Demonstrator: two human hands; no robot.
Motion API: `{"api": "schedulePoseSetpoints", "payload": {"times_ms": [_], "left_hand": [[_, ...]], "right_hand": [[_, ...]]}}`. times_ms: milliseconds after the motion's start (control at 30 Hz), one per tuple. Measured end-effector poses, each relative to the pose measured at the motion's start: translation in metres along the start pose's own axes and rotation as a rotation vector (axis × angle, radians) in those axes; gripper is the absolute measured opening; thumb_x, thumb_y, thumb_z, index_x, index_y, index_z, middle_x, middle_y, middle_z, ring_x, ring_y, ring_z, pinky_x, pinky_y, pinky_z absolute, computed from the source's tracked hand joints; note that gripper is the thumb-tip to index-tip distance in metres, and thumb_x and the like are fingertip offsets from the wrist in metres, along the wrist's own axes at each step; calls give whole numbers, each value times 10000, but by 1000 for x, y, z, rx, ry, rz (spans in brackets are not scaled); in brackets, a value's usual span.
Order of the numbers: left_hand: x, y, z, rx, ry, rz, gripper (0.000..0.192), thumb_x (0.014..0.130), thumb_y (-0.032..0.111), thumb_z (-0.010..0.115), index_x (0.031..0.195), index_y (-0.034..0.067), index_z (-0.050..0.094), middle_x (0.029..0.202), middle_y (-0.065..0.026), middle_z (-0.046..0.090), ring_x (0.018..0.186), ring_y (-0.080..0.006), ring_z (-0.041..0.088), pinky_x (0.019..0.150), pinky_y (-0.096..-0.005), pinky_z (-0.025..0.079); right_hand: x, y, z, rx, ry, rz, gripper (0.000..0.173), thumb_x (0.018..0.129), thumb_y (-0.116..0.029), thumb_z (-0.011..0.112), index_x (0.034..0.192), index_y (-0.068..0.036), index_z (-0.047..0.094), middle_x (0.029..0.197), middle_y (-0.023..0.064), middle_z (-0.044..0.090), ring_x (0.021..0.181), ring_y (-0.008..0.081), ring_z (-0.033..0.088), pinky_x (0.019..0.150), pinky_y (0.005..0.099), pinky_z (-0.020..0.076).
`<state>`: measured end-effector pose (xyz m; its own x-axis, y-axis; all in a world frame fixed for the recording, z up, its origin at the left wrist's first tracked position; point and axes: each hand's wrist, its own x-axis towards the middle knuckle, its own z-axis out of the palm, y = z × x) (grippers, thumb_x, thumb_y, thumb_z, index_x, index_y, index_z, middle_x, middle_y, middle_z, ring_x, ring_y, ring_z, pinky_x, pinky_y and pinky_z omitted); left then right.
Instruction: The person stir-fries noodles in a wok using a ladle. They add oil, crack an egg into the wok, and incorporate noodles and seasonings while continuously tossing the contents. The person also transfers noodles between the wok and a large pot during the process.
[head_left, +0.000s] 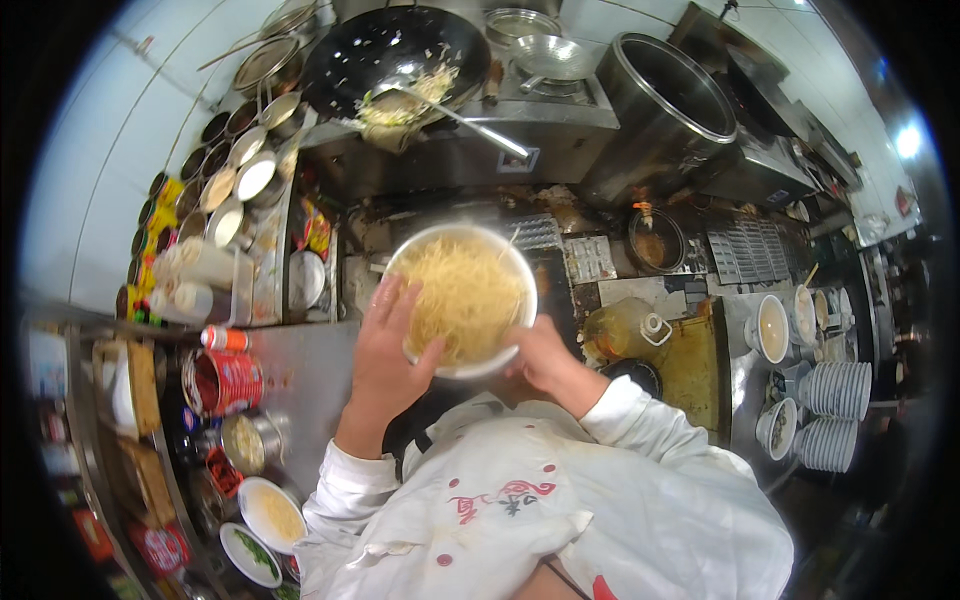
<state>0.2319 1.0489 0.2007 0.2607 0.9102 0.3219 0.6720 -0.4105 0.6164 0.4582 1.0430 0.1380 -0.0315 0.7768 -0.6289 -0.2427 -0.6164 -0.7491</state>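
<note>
A round white bowl full of thin yellowish noodle-like strands is in front of me, over the floor. My right hand grips its rim at the lower right, the thumb at the edge. My left hand lies with spread fingers over the bowl's left side, touching the strands. Beyond the bowl, a black wok on the stove holds shredded food, and a long-handled metal ladle rests in it, its handle sticking out over the stove's front edge.
Seasoning pots and squeeze bottles line the left. A metal counter bears a red tin and bowls. A tall steel stockpot stands at the back right. Stacked plates and a plastic jug are to the right.
</note>
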Motion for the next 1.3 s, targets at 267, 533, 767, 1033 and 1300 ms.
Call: {"api": "schedulePoseSetpoints", "payload": {"times_ms": [267, 533, 767, 1033, 1300], "left_hand": [[151, -100, 45, -370, 199, -15, 494, 792, 58, 687, 1270, 8, 572, 1348, -184, 560, 1218, -325, 562, 943, -370, 499], [268, -191, 53, -444, -1, -22, 487, 819, 50, 673, 1294, 30, 564, 1378, -150, 548, 1183, -273, 587, 887, -339, 518], [325, -249, 36, -327, 96, -47, 453, 830, 40, 656, 1274, 19, 568, 1357, -159, 560, 1181, -308, 588, 868, -351, 536], [390, -259, 49, -459, 124, -90, 454, 842, 10, 647, 1288, 8, 560, 1304, -166, 579, 1127, -258, 610, 884, -334, 533], [411, -265, 83, -1494, -171, -722, 504, 875, 183, 523, 1320, -53, 520, 1293, -205, 579, 1167, -314, 590, 951, -414, 513]], "right_hand": [[174, -245, 26, -171, 205, -626, 359, 837, -6, 494, 1156, 151, 546, 889, 245, 677, 631, 276, 698, 435, 334, 563], [346, -391, 88, -1188, 683, -1298, 653, 830, -84, 540, 1406, 99, 292, 1246, 341, 555, 882, 476, 656, 836, 503, 529], [405, -473, 98, -1590, 860, -1347, 626, 868, -59, 489, 1436, 100, 279, 1392, 331, 465, 804, 455, 675, 755, 498, 552], [365, -421, 98, -184, 375, -692, 360, 819, 36, 435, 1130, 126, 593, 853, 227, 693, 563, 267, 679, 381, 324, 527], [281, -300, 74, 150, 197, -367, 300, 799, 20, 442, 1008, 192, 573, 688, 243, 654, 451, 269, 640, 352, 356, 522]]}}
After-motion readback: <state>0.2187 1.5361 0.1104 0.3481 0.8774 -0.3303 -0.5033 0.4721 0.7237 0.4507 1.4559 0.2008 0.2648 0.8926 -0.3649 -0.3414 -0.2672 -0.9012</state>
